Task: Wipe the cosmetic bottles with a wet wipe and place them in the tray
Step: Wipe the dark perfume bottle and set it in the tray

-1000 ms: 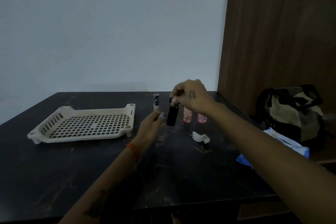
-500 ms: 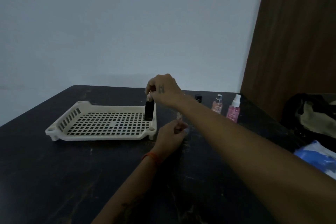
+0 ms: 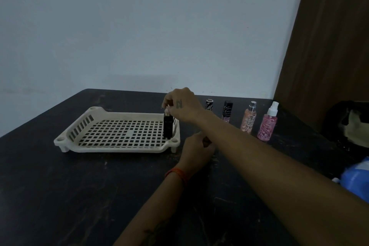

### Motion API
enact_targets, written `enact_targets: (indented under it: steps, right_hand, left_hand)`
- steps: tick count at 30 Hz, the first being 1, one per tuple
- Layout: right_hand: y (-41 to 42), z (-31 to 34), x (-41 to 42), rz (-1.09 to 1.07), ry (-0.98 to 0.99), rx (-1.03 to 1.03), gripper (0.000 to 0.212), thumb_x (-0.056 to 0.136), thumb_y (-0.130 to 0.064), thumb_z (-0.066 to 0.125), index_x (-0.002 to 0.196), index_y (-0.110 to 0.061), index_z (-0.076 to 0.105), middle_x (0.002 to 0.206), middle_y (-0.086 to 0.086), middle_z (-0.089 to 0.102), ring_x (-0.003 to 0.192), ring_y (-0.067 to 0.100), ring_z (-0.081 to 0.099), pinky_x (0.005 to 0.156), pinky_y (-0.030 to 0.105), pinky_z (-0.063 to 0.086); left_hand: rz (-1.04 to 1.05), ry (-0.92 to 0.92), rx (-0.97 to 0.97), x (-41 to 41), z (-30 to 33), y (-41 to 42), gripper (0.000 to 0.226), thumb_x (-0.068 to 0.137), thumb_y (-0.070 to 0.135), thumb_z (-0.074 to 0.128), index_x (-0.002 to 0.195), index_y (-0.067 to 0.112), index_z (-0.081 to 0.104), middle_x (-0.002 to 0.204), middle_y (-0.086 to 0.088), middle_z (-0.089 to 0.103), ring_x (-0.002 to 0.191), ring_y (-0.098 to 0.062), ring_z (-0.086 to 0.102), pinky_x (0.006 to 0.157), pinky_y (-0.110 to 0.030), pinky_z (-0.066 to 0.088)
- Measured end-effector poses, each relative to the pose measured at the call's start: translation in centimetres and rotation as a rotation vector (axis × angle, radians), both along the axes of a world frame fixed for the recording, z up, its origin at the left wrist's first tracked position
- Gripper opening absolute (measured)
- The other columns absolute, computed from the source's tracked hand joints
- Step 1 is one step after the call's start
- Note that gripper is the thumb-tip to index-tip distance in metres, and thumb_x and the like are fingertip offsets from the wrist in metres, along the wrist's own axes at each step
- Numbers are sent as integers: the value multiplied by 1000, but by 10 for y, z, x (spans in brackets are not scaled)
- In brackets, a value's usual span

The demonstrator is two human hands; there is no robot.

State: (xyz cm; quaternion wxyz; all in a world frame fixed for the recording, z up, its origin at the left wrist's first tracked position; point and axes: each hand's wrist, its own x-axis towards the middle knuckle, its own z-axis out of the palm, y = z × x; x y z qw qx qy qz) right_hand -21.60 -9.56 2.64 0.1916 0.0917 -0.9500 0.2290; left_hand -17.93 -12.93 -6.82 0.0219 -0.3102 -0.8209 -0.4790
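Note:
A cream slotted tray (image 3: 79,142) lies on the black table. My right hand (image 3: 180,106) pinches the top of a black bottle (image 3: 167,127), which stands upright on the tray floor in its right end. Just right of the tray, my left hand (image 3: 196,149) hovers low over the table with curled fingers; whether it holds a wipe I cannot tell. Behind the right arm stand two dark-capped tubes (image 3: 209,104) (image 3: 227,111), a peach spray bottle (image 3: 248,120) and a pink spray bottle (image 3: 267,126).
A white wall runs along the table's far edge, with a brown wooden panel (image 3: 329,46) at the right. A dark bag (image 3: 351,124) sits at the far right, and a blue wipes pack (image 3: 357,174) lies near the right edge.
My right hand carried the black bottle leftward from the row of bottles and lowered it onto the tray's right end. My left hand followed toward the tray. The camera view swung left.

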Motion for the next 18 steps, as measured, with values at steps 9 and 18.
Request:
enact_targets:
  steps: [9,18]
  right_hand:
    - [10,1,9,23,28,-34,30,74,-6,69,104,-7,68,100,11,69,92,22,63,80,25,48]
    - [73,4,81,-76,82,-202,30,75,-12,72,105,-12,68,95,7,70,86,16,65,82,27,53]
  left_hand:
    - [-20,39,55,0,-1,-2,6,84,11,60,82,16,58,79,8,57,66,7,49,57,4,34]
    - [-15,0,104,2,-3,-3,11,82,18,67,93,17,66,87,9,66,78,7,58,66,3,39]
